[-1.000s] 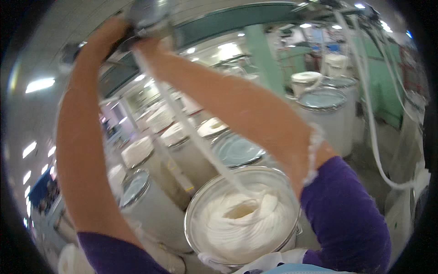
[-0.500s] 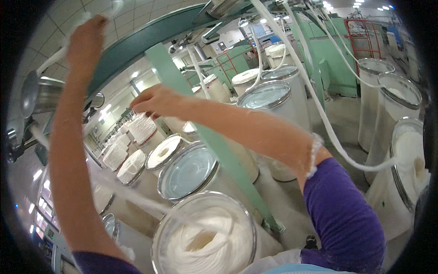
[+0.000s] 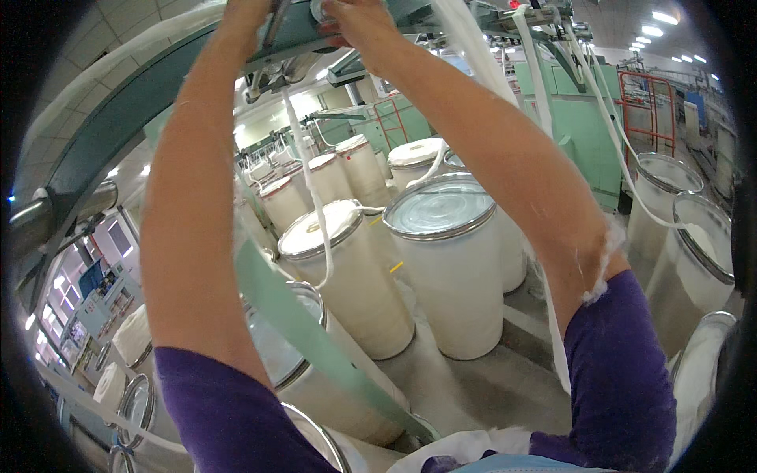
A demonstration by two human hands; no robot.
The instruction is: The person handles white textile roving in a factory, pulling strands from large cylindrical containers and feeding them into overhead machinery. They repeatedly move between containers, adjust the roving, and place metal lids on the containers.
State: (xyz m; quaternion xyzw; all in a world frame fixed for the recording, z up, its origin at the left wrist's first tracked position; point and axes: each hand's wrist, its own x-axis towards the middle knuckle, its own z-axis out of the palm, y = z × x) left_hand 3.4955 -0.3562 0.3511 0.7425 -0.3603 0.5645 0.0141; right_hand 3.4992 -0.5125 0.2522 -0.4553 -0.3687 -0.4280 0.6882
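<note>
Both my arms reach up to a dark green overhead beam [image 3: 102,158]. My left hand [image 3: 247,9] is at the upper edge beside a metal rod of the beam's fittings, and its fingers are cut off from view. My right hand [image 3: 359,25] is by a round pale fitting on the beam, fingers bent and closed; what they hold, if anything, is hidden. White fibre sliver [image 3: 118,59] runs along the beam on the left. Another sliver [image 3: 309,173] hangs below the beam to a can of coiled sliver [image 3: 347,268]. Fluff clings near my right elbow.
A tall can with a pale blue top [image 3: 441,209] stands ahead. A green post [image 3: 315,339] slants down in front of me. More cans [image 3: 686,252] stand at the right, with slivers running down to them. Green machines [image 3: 583,134] and a red frame [image 3: 646,106] are behind.
My view has turned to the left-hand cans' right side, and both hands now are close together at the beam. My right hand has risen from below it; the near coiled can has left view.
</note>
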